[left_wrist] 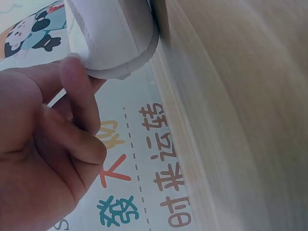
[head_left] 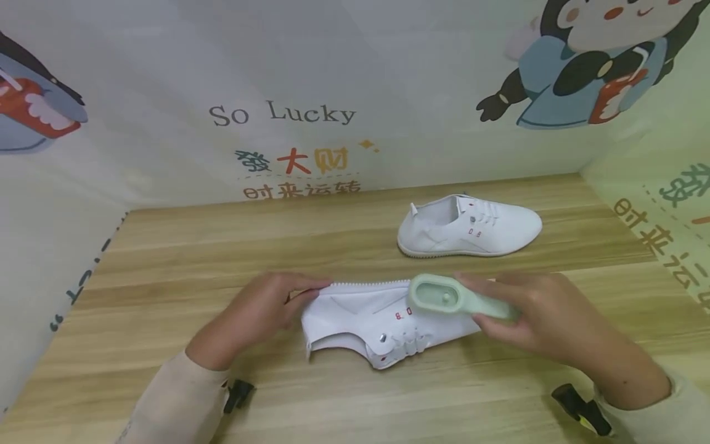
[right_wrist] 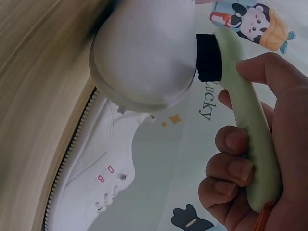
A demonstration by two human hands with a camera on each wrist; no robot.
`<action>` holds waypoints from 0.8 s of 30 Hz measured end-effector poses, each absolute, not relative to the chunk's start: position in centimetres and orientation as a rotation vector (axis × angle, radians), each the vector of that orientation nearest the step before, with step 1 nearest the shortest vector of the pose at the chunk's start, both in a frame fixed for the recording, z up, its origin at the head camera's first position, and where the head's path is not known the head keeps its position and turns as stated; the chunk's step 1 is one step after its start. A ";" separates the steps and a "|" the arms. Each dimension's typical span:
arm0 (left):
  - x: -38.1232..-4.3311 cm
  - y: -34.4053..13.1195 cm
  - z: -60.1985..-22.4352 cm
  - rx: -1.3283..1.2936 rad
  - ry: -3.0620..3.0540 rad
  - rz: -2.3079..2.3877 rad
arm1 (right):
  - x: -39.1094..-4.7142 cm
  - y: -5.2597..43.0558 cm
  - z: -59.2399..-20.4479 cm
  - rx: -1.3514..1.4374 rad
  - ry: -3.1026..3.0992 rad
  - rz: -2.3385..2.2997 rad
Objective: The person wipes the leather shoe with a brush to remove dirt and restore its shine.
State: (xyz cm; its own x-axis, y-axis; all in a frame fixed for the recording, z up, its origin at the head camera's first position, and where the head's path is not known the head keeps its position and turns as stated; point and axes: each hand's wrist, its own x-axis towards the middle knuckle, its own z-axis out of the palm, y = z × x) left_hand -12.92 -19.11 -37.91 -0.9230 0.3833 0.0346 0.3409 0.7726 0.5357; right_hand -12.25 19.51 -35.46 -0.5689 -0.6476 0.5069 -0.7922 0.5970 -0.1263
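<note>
A white lace-up shoe [head_left: 349,311] lies on its side on the wooden table, its opening facing the person. At its heel, the left hand [head_left: 263,314] pinches the sole edge between thumb and fingers; the left wrist view shows the heel [left_wrist: 115,43] close up. Curled round the handle of a pale green brush [head_left: 438,295] is the right hand [head_left: 535,308]. In the right wrist view the brush's dark bristles [right_wrist: 209,57] meet the side of the shoe near its rounded toe [right_wrist: 144,53]. From the head view the bristles are hidden under the brush head.
A second white shoe [head_left: 507,225] stands upright behind the first, toe to the right. Pale printed walls [head_left: 388,74] with lettering and cartoon figures enclose the wooden tabletop [head_left: 183,253]. Dark wrist-camera mounts [head_left: 238,394] show at both cuffs.
</note>
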 end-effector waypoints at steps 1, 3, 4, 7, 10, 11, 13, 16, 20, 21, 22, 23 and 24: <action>-12.9 -19.1 -37.8 0.579 2.873 0.861 | -12.2 19.5 -35.5 1.147 -2.421 0.464; -12.9 -19.0 -37.7 0.570 2.850 0.880 | -12.0 19.4 -35.6 1.133 -2.448 0.427; -12.9 -18.9 -37.6 0.572 2.847 0.880 | -11.9 19.4 -35.7 1.121 -2.471 0.399; -12.8 -18.9 -37.6 0.573 2.844 0.873 | -11.5 19.1 -35.8 1.103 -2.555 0.313; -12.7 -19.0 -37.7 0.580 2.850 0.875 | -11.3 18.6 -35.9 1.110 -2.591 0.258; -12.6 -19.1 -37.7 0.585 2.855 0.878 | -11.2 18.4 -36.0 1.115 -2.590 0.252; -12.6 -19.2 -37.6 0.592 2.859 0.886 | -11.1 17.9 -36.1 1.133 -2.563 0.261; -12.5 -19.3 -37.6 0.595 2.862 0.886 | -10.9 17.3 -36.3 1.167 -2.513 0.295; -12.6 -19.3 -37.6 0.605 2.865 0.854 | -10.8 16.4 -36.9 1.216 -2.441 0.349; -12.6 -19.3 -37.7 0.613 2.869 0.843 | -10.8 16.2 -37.0 1.226 -2.418 0.360; -12.7 -19.2 -37.8 0.626 2.876 0.830 | -10.8 15.9 -37.2 1.235 -2.391 0.374; -12.8 -19.1 -37.9 0.639 2.876 0.825 | -10.7 15.6 -37.3 1.242 -2.367 0.386; -12.9 -19.1 -38.0 0.656 2.883 0.819 | -10.7 15.2 -37.4 1.253 -2.337 0.393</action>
